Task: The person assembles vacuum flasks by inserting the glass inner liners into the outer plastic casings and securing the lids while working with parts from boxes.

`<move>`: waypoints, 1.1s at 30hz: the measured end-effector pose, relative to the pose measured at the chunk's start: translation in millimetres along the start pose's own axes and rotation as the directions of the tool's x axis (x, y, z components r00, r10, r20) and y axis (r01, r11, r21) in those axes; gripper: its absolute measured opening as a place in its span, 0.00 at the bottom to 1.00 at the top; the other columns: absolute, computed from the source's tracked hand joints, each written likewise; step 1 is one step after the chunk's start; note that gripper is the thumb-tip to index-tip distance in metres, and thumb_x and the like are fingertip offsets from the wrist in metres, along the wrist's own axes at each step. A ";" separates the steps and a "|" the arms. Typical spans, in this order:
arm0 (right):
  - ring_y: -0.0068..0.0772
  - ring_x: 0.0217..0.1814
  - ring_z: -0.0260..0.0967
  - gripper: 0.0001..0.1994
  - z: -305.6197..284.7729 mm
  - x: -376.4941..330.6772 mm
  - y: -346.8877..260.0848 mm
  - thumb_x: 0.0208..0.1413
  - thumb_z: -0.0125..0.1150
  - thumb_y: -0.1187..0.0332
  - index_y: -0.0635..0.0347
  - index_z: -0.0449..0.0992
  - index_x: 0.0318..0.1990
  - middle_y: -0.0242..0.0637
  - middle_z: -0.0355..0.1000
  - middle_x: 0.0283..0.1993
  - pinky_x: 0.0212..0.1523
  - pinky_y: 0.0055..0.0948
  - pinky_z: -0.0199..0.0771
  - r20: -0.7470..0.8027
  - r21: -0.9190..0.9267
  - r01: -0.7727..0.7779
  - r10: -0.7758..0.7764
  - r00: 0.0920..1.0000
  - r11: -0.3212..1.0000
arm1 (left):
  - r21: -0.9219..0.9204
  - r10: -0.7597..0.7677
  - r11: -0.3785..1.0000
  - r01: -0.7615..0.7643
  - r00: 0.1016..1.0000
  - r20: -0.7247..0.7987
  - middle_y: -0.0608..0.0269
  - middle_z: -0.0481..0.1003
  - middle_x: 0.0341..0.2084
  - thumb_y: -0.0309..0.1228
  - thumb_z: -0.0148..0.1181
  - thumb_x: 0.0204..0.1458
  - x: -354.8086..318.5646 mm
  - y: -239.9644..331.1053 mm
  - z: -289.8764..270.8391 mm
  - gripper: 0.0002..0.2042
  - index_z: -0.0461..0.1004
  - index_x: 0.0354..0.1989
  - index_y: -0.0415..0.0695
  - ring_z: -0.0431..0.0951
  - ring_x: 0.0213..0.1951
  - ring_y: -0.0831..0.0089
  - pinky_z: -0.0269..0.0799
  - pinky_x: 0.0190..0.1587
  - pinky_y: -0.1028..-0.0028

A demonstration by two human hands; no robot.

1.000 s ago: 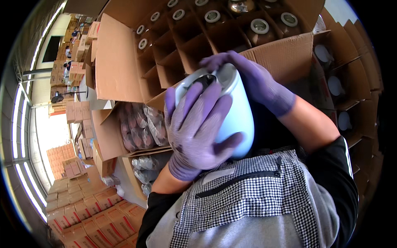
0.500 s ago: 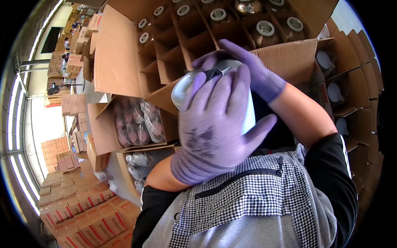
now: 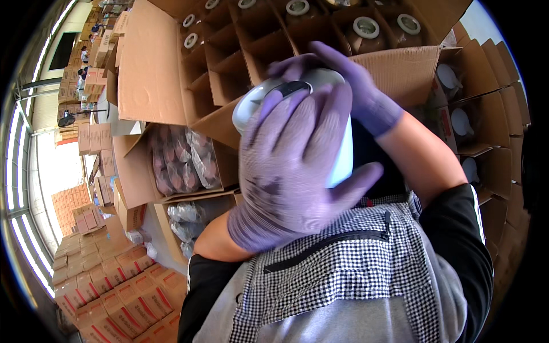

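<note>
The left hand [image 3: 291, 166], in a purple glove, spreads over the front of a white jar [image 3: 337, 166] and grips it; the right hand [image 3: 349, 86] clasps its far side. The jar is held chest-high above a divided cardboard carton [image 3: 240, 68] of lidded jars.

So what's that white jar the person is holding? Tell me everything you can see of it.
The white jar is smooth and glossy, ceramic or plastic by its look, with a rounded body. Its top, tilted toward the camera, carries a dark piece at the centre. It is held up close to the chest, above the checked apron. The left hand, in a purple glove, lies spread across its front and hides most of it; the right hand, also gloved, wraps over the top from behind. Nothing else touches it.
</note>
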State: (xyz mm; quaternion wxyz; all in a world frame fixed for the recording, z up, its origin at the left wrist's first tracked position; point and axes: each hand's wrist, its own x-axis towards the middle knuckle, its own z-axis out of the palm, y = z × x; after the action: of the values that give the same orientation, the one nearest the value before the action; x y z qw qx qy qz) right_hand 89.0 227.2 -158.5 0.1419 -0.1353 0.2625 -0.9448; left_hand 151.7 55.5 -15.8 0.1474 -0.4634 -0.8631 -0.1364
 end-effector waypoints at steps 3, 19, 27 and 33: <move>0.50 0.68 0.68 0.20 40.9 -62.6 -32.8 0.71 0.51 0.59 0.68 0.76 0.55 0.51 0.74 0.56 0.74 0.46 0.60 0.329 -0.863 0.421 -0.322 0.888 0.280 | -0.282 0.039 0.956 -0.079 0.988 -0.147 0.44 0.79 0.48 0.64 0.59 0.56 -67.8 -73.2 14.4 0.40 0.77 0.57 0.32 0.79 0.55 0.48 0.58 0.72 0.46; 0.54 0.64 0.68 0.20 74.4 -72.6 -39.2 0.70 0.43 0.62 0.70 0.78 0.48 0.53 0.74 0.52 0.72 0.49 0.61 0.348 -0.917 0.384 -0.256 0.902 0.106 | -0.366 -0.039 0.928 -0.074 0.956 -0.292 0.53 0.85 0.41 0.55 0.62 0.59 -78.8 -78.8 14.4 0.25 0.84 0.42 0.41 0.84 0.51 0.52 0.50 0.75 0.40; 0.43 0.62 0.74 0.28 -0.1 10.8 -10.8 0.75 0.41 0.48 0.67 0.78 0.52 0.51 0.77 0.56 0.69 0.42 0.70 -0.041 -0.101 -0.055 0.051 0.998 0.993 | -0.025 -0.082 0.996 0.082 0.996 -0.016 0.47 0.80 0.45 0.52 0.73 0.46 13.1 -0.4 -8.5 0.40 0.74 0.58 0.30 0.80 0.52 0.48 0.67 0.66 0.52; 0.52 0.57 0.73 0.20 81.6 -76.2 -41.8 0.70 0.44 0.62 0.70 0.79 0.49 0.52 0.76 0.49 0.70 0.49 0.64 0.391 -0.909 0.414 -0.252 0.885 0.047 | -0.565 -0.073 0.816 -0.120 0.949 -0.307 0.51 0.84 0.43 0.52 0.59 0.62 -70.4 -81.4 26.1 0.23 0.84 0.46 0.42 0.83 0.52 0.51 0.56 0.73 0.44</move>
State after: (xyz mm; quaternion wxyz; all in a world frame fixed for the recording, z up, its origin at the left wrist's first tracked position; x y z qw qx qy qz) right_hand 178.1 250.0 -82.5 -0.1876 -0.3096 0.7637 -0.5345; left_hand 117.1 -31.7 -74.6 0.1372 -0.4690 -0.7405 -0.4614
